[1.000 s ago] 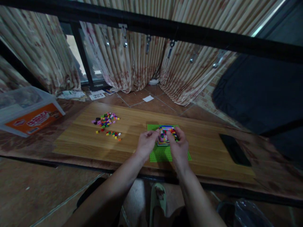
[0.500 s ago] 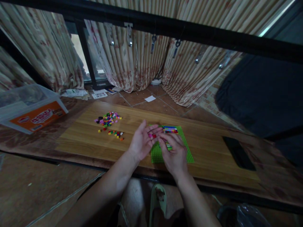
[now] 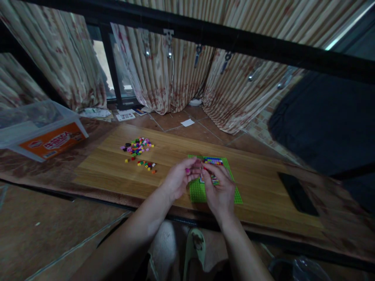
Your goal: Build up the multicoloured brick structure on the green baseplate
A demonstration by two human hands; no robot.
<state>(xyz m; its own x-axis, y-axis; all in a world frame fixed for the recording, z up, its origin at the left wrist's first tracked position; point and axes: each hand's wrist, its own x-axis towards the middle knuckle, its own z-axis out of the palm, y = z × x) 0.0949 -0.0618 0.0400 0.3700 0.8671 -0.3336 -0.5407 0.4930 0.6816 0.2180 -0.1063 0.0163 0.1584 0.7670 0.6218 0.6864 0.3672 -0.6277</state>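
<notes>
A green baseplate lies on the wooden board, carrying a square build of many-coloured toy bricks, partly covered by my hands. My left hand is cupped, palm up, at the plate's left edge with a pink toy brick in its curled fingers. Over the build, my right hand pinches a small red toy brick between thumb and fingertips, close to the left fingertips. To the left lie a heap of loose bricks and a smaller scatter of bricks.
The wooden board rests on a cloth-covered table. A black phone-like slab lies at its right end. At the far left stands a clear plastic box with an orange label. Papers lie behind, near the curtains.
My hands came off the build. My left palm opened with pink and red bricks in it, then curled. The right fingers now hold the red brick. The view shifted slightly.
</notes>
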